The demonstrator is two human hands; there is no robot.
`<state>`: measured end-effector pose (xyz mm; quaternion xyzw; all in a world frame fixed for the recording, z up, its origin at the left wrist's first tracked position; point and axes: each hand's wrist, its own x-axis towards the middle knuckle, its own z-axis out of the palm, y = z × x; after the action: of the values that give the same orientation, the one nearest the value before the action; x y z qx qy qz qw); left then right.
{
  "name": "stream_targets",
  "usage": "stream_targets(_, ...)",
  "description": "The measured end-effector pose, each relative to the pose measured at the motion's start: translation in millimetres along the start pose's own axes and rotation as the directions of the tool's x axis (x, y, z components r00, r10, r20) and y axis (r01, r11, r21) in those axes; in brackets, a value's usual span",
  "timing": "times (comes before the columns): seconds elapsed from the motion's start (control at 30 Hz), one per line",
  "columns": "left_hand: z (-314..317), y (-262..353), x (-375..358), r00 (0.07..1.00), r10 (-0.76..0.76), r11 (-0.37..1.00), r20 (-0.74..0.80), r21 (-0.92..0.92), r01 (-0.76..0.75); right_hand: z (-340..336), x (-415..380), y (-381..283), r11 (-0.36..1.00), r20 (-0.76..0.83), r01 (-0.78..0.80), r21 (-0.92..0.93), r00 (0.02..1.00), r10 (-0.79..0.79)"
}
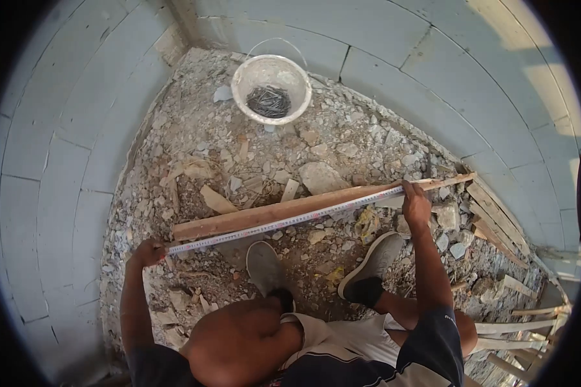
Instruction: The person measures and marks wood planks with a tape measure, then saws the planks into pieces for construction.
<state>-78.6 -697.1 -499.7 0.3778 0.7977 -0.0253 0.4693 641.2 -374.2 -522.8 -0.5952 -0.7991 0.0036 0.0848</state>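
Note:
A white measuring tape [284, 223] is stretched along the near edge of a long wooden plank [258, 218] lying on the rubble. My left hand [151, 252] is closed around the tape's end, just beyond the plank's left end. Farther along, my right hand [416, 205] pinches the tape against or close beside the plank, short of its right tip. The fingers hide whatever part of the tape lies under them, and no tape case can be made out.
A white bucket [239, 90] of nails [269, 102] stands near the corner of the grey block walls [478, 84]. Broken stone and wood scraps cover the ground. More wooden strips [497, 216] lie along the right wall. My shoes [263, 267] are close to the tape.

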Motion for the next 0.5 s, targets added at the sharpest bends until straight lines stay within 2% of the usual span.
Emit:
stream_targets(0.03, 3, -16, 11, 1.0, -0.001, 1.0, -0.02, -0.026, 0.0, 3, 3, -3, 0.999, -0.029, 0.045, 0.007, 0.999, -0.045)
stream_targets(0.07, 3, -13, 9, 0.995, 0.075, 0.997, -0.062, 0.013, -0.074, 4, 5, -9, 0.998, -0.045, 0.059, 0.004, 0.997, -0.059)
stream_targets(0.1, 3, -17, 12, 0.963, 0.245, 0.963, -0.115, 0.141, -0.228, 7, 7, -10, 0.996, -0.045, 0.092, 0.021, 0.995, -0.091)
stream_targets(0.13, 4, -23, 16, 0.937, 0.303, 0.949, -0.176, 0.142, -0.281, 12, 7, -15, 0.989, -0.121, 0.143, 0.028, 0.983, -0.139)
stream_targets(0.17, 4, -35, 22, 0.933, 0.308, 0.941, -0.184, 0.203, -0.271, 23, 4, -13, 0.993, -0.132, 0.12, 0.026, 0.985, -0.115)
stream_targets(0.2, 7, -42, 26, 0.952, 0.236, 0.961, -0.194, 0.195, -0.199, 26, 1, -18, 0.99, -0.159, 0.138, 0.026, 0.978, -0.132)
stream_targets(0.27, 7, -32, 19, 0.972, 0.097, 0.995, -0.216, 0.008, -0.098, 25, -7, -41, 0.997, -0.099, 0.004, 0.073, 0.995, 0.004)
stream_targets(0.3, 8, -38, 24, 0.971, 0.078, 0.997, -0.226, -0.001, -0.081, 20, -9, -54, 0.993, -0.072, -0.024, 0.115, 0.997, 0.032)
stream_targets(0.33, 13, -48, 33, 0.965, 0.139, 0.99, -0.224, 0.025, -0.137, 20, -10, -62, 0.987, -0.042, -0.058, 0.152, 0.997, 0.065)
stream_targets(0.37, 15, -51, 37, 0.955, 0.201, 0.979, -0.217, 0.051, -0.195, 24, -11, -65, 0.986, -0.037, -0.049, 0.157, 0.998, 0.055)
stream_targets(0.43, 17, -53, 41, 0.949, 0.201, 0.98, -0.242, 0.037, -0.198, 31, -13, -68, 0.983, -0.086, 0.092, 0.156, 0.993, -0.079)
stream_targets(0.47, 16, -46, 39, 0.941, 0.208, 0.978, -0.267, 0.029, -0.208, 33, -14, -72, 0.983, -0.083, 0.095, 0.155, 0.993, -0.083)
stream_targets(0.5, 11, -39, 38, 0.967, 0.123, 0.992, -0.223, 0.048, -0.115, 36, -15, -78, 0.985, -0.071, 0.073, 0.155, 0.995, -0.063)
